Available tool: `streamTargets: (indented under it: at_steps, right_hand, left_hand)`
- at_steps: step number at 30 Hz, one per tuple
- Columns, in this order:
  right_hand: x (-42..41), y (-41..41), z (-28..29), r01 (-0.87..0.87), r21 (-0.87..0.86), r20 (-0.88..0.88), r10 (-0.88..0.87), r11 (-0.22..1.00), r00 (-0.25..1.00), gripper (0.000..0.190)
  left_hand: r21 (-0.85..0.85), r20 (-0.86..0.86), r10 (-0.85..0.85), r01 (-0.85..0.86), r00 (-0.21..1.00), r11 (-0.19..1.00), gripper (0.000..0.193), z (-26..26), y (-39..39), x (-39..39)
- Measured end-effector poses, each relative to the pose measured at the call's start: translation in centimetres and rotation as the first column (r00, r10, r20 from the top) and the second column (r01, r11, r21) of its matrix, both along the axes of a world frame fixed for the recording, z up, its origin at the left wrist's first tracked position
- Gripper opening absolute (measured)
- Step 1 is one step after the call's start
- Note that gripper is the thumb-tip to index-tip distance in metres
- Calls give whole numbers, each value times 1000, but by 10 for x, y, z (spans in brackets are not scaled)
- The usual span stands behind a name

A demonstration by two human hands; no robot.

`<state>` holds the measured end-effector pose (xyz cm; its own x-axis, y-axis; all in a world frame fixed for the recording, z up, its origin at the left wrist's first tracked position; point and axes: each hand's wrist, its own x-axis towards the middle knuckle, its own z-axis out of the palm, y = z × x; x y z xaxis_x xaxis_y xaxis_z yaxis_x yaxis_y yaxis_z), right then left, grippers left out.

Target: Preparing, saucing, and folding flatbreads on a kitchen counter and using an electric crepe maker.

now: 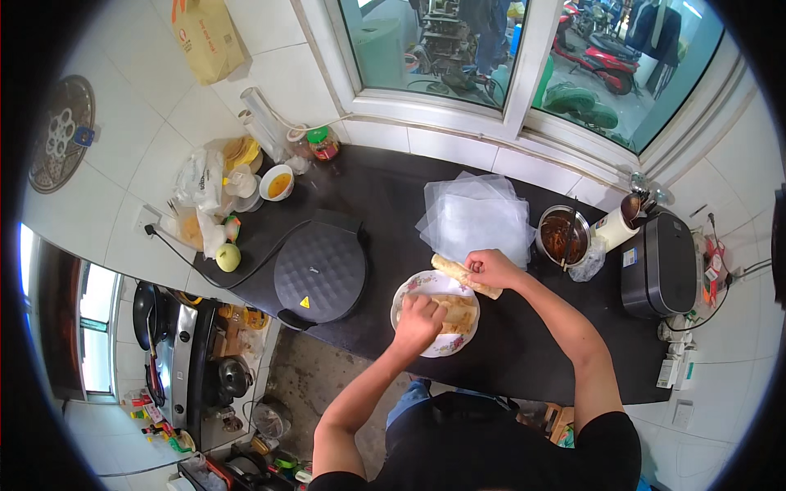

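A rolled flatbread [447, 266] is pinched in my right hand [493, 269], above the far right rim of a white floral bowl [408, 283]. More browned flatbread rolls [457, 312] lie side by side in that bowl. My left hand [421, 317] is over the bowl's left part with its fingers curled down at the rolls' ends. Whether those fingers grip a roll is hidden. Just beyond my right hand, a stack of translucent sheets [476, 218] spreads on the dark countertop [522, 344].
A closed electric griddle [319, 270] sits left of the bowl. To the right stand a metal pot of dark sauce [562, 236] with chopsticks across it and a rice cooker [660, 264]. A small bowl of yellow liquid [277, 183] and a green apple [228, 257] are at the left.
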<state>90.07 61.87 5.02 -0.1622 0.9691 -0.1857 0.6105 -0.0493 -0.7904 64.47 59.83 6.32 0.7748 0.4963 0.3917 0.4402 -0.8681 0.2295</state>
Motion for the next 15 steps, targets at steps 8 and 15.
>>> streamTargets:
  at_steps: [8,15]
  right_hand:
    - [-61,15,-1,-213,58,288,188,975,939,14]
    - [-74,34,-7,-288,-156,291,323,945,901,17]
  left_hand:
    - [-4,-30,32,-32,999,999,17,-20,-58,-36]
    - [-52,27,79,-77,997,996,14,-19,-63,-38]
